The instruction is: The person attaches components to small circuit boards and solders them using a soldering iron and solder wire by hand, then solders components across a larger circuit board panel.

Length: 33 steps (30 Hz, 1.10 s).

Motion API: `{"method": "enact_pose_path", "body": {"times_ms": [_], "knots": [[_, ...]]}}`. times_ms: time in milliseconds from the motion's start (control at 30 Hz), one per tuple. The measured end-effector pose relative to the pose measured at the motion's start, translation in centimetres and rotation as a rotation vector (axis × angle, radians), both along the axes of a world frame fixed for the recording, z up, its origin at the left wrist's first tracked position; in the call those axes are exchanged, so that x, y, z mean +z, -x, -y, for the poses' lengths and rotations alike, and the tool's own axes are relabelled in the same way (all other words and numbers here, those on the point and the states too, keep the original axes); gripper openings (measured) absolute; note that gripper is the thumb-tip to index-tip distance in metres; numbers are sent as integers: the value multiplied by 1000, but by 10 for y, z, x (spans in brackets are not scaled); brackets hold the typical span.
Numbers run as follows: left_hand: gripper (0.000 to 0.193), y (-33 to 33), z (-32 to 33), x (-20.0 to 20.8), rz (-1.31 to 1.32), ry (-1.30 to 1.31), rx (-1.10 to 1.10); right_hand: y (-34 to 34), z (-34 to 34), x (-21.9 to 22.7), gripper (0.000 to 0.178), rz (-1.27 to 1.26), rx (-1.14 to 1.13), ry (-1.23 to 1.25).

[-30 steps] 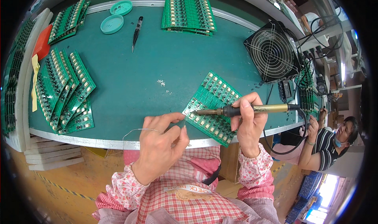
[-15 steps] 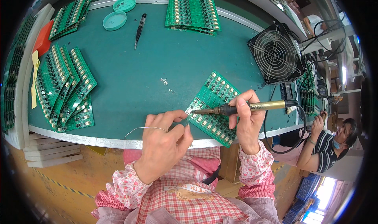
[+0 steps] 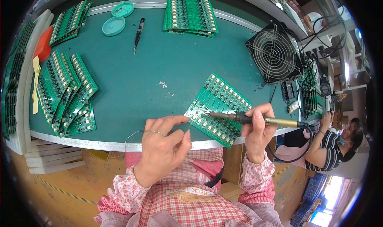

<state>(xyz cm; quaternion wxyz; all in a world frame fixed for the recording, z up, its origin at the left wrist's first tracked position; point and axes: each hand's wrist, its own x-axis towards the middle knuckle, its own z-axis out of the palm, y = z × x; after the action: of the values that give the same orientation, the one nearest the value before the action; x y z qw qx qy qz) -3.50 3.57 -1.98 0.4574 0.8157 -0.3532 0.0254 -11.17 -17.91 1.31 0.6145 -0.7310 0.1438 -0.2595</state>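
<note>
My right hand (image 3: 258, 127) is closed around a soldering iron (image 3: 275, 121) with a dark grip and a brass-coloured rear. Its tip points left, over the green circuit board (image 3: 223, 92), which lies at an angle near the table's front edge; I cannot tell whether the tip touches. A thin solder wire (image 3: 135, 132) runs through my left hand (image 3: 162, 147), its short end showing by the fingertips at the board's left corner. The left index fingertip reaches that corner, with thumb and index somewhat apart. Pale rectangular parts sit in rows along the board.
Stacked circuit boards (image 3: 66, 93) lie at left, with more stacks at far left and far centre (image 3: 190, 15). Tweezers (image 3: 139, 36) lie near two round teal dishes (image 3: 113, 26). A black fan (image 3: 275, 53) stands at right. White bits (image 3: 163, 84) are scattered mid-table. Another person (image 3: 329, 145) sits at right.
The soldering iron's tip has moved right, off the board's left corner area and further in over the board. My left hand stays near the corner with the wire. The view has shifted slightly.
</note>
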Motion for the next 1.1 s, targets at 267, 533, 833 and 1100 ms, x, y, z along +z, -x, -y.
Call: {"method": "enact_pose_path", "body": {"times_ms": [267,533,833,1100], "knots": [[17,10,6,4,25,-80,-14,39,-21,-14,16,89,-62,299],[17,12,10,1,54,-112,12,39,-24,-20,10,166,78,565],[19,12,10,-1,53,-113,19,33,-27,-17,12,204,149,651],[18,11,11,-2,72,-113,20,34,-25,-14,24,235,234,801]]}}
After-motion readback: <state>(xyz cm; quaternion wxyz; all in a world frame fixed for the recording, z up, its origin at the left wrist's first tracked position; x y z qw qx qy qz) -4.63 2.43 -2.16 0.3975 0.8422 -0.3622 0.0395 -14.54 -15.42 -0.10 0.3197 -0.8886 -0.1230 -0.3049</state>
